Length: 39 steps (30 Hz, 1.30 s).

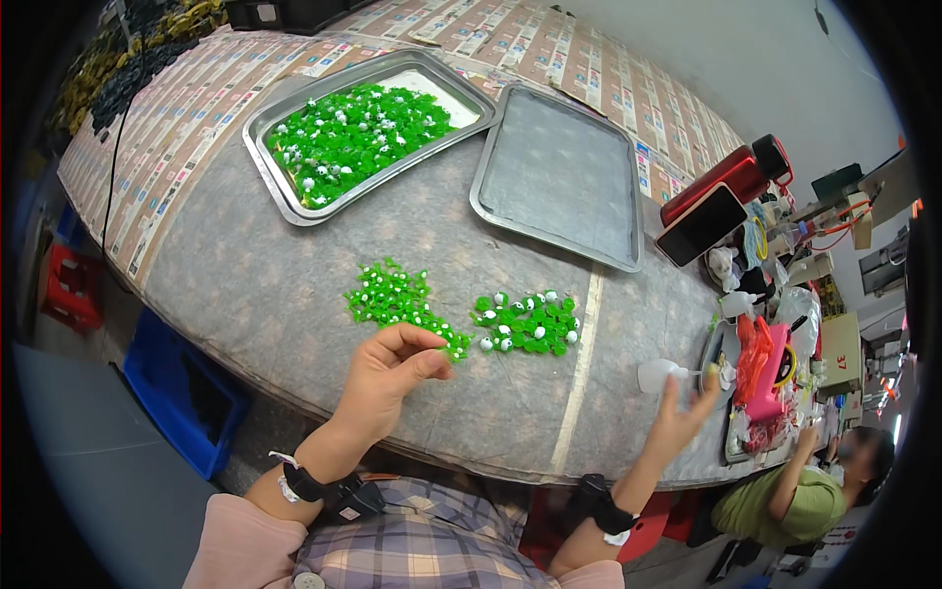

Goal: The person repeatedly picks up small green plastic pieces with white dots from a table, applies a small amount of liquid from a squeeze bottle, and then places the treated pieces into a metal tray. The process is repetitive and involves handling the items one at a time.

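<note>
My left hand (388, 378) is closed in a pinch at the near end of a heap of small green pieces with white dots (392, 294). What lies between its thumb and forefinger, if anything, is too small to make out. To the right of that heap is a group of green pieces with white balls bearing dark spots (530, 322). My right hand (679, 422), slightly blurred, has its fingers apart beside a small translucent white squeeze bottle (659, 375) with a thin nozzle. The fingers overlap the bottle in the picture; contact is unclear.
A metal tray (270, 182) full of green and white pieces stands at the far left, overlapping a second metal tray (559, 162). Rightward are a red flask (716, 184), a phone (702, 224) and clutter around a pink container (765, 373). Another person (805, 501) sits at the right.
</note>
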### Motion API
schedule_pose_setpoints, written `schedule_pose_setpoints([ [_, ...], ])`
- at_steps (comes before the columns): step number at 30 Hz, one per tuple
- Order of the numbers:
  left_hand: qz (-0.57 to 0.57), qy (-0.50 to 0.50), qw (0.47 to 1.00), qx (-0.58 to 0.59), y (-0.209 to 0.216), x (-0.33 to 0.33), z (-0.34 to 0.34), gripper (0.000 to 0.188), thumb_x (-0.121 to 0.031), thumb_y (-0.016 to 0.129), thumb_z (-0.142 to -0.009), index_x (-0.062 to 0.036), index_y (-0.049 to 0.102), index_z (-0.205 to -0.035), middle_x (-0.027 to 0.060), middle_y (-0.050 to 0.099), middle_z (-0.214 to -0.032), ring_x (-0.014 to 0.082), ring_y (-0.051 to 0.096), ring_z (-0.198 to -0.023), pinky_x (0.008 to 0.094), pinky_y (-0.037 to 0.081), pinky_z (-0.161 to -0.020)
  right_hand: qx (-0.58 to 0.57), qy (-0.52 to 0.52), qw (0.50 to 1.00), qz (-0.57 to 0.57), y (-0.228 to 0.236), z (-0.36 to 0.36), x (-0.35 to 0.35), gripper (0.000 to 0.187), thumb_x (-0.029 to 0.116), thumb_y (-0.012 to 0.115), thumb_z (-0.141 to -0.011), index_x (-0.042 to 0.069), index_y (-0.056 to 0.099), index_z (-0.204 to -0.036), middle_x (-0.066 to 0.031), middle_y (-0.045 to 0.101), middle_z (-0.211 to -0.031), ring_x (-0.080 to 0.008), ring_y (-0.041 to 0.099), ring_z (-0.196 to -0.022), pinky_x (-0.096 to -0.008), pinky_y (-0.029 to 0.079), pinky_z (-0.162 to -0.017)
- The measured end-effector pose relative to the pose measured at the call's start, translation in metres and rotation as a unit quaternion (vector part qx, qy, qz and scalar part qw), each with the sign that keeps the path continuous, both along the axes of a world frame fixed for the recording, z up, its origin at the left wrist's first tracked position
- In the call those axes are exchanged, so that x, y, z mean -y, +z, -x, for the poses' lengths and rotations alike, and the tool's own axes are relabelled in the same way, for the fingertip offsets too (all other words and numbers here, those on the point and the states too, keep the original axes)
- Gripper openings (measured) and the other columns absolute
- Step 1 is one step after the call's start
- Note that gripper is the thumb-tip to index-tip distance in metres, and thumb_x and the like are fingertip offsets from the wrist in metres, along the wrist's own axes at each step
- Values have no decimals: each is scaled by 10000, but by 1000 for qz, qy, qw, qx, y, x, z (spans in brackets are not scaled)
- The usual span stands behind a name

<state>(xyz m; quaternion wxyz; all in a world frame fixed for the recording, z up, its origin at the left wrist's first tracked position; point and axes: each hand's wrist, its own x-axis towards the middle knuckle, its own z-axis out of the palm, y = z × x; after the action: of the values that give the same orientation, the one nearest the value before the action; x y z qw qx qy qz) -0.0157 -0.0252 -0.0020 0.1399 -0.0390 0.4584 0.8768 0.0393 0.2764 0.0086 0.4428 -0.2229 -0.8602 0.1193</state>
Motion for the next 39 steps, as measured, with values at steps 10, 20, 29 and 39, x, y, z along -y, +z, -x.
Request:
schedule_pose_setpoints([
  [10,7,4,1000,-5,3,3,-2,108,-48,576,-730,-26,535,-828,60,567,-721,138,557,-641,264,468,-620,206,361,907,63,20,39,137,102,81,588,-682,43,563,-774,-83,528,-701,-205,519,-609,-290,413,-517],
  [20,-20,-6,1000,10,5,6,-5,92,-31,570,-736,-6,545,-821,71,572,-726,130,551,-652,244,457,-625,314,336,886,-54,-1,42,156,148,99,603,-650,49,521,-763,-84,498,-663,-237,515,-625,-322,420,-537],
  [29,-83,-133,988,8,2,-4,-17,108,-25,567,-736,-1,547,-839,68,578,-754,142,568,-699,246,457,-665,171,435,713,522,16,22,132,198,14,603,-698,-6,538,-884,-61,575,-824,-103,554,-756,-213,436,-662],
  [39,-111,-146,981,60,3,-16,-19,95,-41,559,-743,-12,523,-826,96,574,-786,172,573,-722,269,474,-666,154,429,593,664,8,3,128,192,-28,576,-717,-29,550,-907,-85,578,-873,-124,557,-783,-220,449,-688],
])
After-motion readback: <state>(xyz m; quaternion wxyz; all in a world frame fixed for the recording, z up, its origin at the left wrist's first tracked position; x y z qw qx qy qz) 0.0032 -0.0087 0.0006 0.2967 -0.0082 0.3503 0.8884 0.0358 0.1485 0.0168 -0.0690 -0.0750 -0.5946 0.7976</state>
